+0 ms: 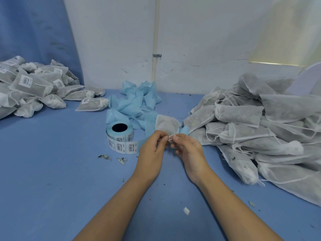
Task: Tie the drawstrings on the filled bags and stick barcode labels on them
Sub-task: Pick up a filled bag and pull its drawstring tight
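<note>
A small filled grey-white fabric bag (166,125) lies on the blue table in front of me. My left hand (152,150) and my right hand (188,150) meet at its near end, both pinching its white drawstring (171,137) between fingertips. A roll of barcode labels (120,137) on blue backing stands just left of my left hand, with a strip trailing toward it.
A heap of untied filled bags (260,129) fills the right side. Labelled, tied bags (34,87) are piled at the far left. Crumpled blue backing strips (137,101) lie behind the roll against the white wall. Dried leaf bits (112,159) dot the blue table (52,188).
</note>
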A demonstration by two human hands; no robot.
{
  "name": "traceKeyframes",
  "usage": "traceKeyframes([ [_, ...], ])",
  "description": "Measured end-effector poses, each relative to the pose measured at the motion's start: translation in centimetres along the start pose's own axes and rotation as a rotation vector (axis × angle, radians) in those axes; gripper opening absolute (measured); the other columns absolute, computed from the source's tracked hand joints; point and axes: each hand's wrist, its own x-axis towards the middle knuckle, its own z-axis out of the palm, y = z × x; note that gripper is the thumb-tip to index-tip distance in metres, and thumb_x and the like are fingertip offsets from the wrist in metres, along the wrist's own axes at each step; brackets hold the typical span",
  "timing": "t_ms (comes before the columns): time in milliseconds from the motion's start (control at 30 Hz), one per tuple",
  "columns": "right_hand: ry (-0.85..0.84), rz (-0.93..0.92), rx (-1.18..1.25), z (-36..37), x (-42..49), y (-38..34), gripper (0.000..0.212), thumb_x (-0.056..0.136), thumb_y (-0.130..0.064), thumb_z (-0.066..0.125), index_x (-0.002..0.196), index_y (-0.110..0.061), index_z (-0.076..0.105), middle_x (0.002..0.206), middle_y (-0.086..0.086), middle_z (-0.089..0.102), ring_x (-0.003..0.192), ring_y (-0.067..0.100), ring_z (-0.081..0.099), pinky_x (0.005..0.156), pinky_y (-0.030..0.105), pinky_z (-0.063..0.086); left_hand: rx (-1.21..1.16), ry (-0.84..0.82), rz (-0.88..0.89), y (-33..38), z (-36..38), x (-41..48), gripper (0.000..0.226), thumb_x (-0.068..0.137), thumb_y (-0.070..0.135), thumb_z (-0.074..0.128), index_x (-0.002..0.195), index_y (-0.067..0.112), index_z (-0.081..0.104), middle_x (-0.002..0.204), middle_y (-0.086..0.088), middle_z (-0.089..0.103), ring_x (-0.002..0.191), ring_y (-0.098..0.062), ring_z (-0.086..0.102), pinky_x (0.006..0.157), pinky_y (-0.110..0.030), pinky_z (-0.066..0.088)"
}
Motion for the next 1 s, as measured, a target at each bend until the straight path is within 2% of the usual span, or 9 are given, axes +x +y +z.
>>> traceKeyframes([
  [133,0.003,0.006,0.058,-0.1,0.0,-0.1,0.014,0.089,-0.006,0.055,0.078,-0.009,0.063,0.068,-0.002,0.066,0.062,0.005,0.061,0.062,0.018,0.039,-0.014,-0.010,-0.023,0.0,0.1,0.0,0.014,0.098,0.012,0.048,0.090,0.010,0.060,0.078,0.005,0.062,0.070,0.005,0.054,0.068,-0.007,0.040],
  [367,0.079,0.027,0.184,-0.6,0.6,0.0,0.006,0.089,-0.007,0.056,0.087,-0.006,0.061,0.071,-0.003,0.066,0.063,0.009,0.056,0.066,0.021,0.042,0.049,0.024,-0.081,-0.3,0.0,0.3,0.014,0.097,0.012,0.050,0.091,0.007,0.061,0.076,0.002,0.061,0.066,0.002,0.052,0.066,-0.008,0.039],
  [500,0.093,0.036,0.226,-0.7,0.6,0.0,0.007,0.088,-0.005,0.057,0.085,-0.005,0.063,0.072,-0.002,0.066,0.061,0.007,0.056,0.061,0.016,0.046,0.060,0.056,-0.108,-0.5,0.1,0.3,0.012,0.096,0.011,0.052,0.091,0.007,0.063,0.082,-0.003,0.065,0.072,-0.006,0.056,0.066,-0.010,0.041],
  [633,0.087,0.029,0.226,-0.7,0.6,0.2,0.007,0.087,-0.005,0.058,0.083,-0.005,0.064,0.071,-0.003,0.066,0.060,0.007,0.055,0.059,0.014,0.046,0.133,0.063,-0.111,-0.8,0.1,0.3,0.011,0.095,0.015,0.054,0.093,0.016,0.065,0.089,0.006,0.064,0.083,-0.003,0.057,0.073,-0.012,0.042],
  [700,0.063,0.032,0.212,-0.7,0.6,0.0,0.003,0.081,-0.008,0.061,0.080,-0.006,0.064,0.070,-0.003,0.065,0.061,0.007,0.054,0.059,0.015,0.045,0.299,0.054,-0.105,-1.0,0.0,0.4,0.013,0.091,0.017,0.056,0.098,0.024,0.064,0.100,0.005,0.059,0.093,-0.004,0.050,0.082,-0.021,0.042],
  [800,0.003,0.103,0.303,-0.7,0.5,-0.3,0.004,0.069,-0.015,0.064,0.070,-0.012,0.064,0.069,-0.002,0.062,0.061,0.008,0.055,0.057,0.017,0.046,0.459,0.011,0.028,-0.9,0.0,0.1,0.037,0.078,-0.002,0.053,0.108,0.018,0.061,0.112,-0.002,0.054,0.105,-0.009,0.041,0.093,-0.026,0.039],
  [900,-0.124,0.197,0.406,-0.3,0.2,-0.3,0.010,0.065,-0.012,0.070,0.065,-0.013,0.060,0.071,0.000,0.057,0.061,0.009,0.055,0.056,0.019,0.048,0.610,-0.075,0.241,-0.8,0.2,-0.2,0.034,0.076,-0.010,0.051,0.104,0.007,0.060,0.099,-0.005,0.056,0.099,-0.022,0.047,0.081,-0.037,0.044],
  [1000,-0.259,0.225,0.440,0.1,-0.1,-0.3,0.034,0.048,-0.016,0.086,0.066,-0.013,0.056,0.070,0.000,0.055,0.062,0.010,0.056,0.058,0.020,0.049,0.609,-0.045,0.210,-0.8,-0.2,0.0,0.032,0.079,-0.006,0.054,0.108,0.009,0.058,0.102,-0.003,0.048,0.093,-0.020,0.048,0.071,-0.041,0.046],
])
